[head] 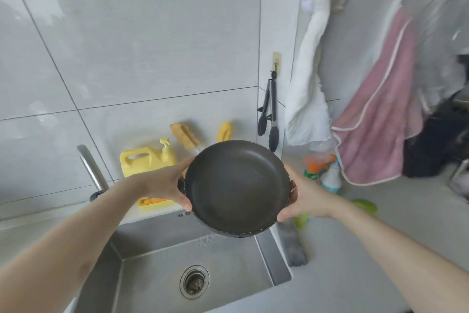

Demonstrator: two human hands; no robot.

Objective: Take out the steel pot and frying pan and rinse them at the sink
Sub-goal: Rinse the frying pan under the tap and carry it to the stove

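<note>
frying pan (237,187) is out and held above the sink (142,284), tilted so its dark inside faces the camera. left hand (165,183) grips the rim at 9 o'clock, thumb on the near edge; right hand (303,197) grips the rim at 3 o'clock, fingers curled behind. no handle shows on the pan. steel pot not in view, so its status cannot be told.

judgement: the pan's take-out step looks done. no water runs from the faucet (92,170), and the basin looks dry round the drain (194,281), so rinsing seems not yet begun. left to do: rinse the pan, then fetch and rinse the pot.

surface: grey desk (368,249) surrounds the steel sink. yellow soap jug (147,161) at 10 o'clock of the pan, spray bottles (323,170) at 3 o'clock, grey cloth (291,246) on the sink's right rim.

room: grey tiled wall (127,46). black tongs (269,114) hang from a hook at 1 o'clock, then a white towel (309,79) and a pink towel (380,122) further right. right edge blurred.
</note>
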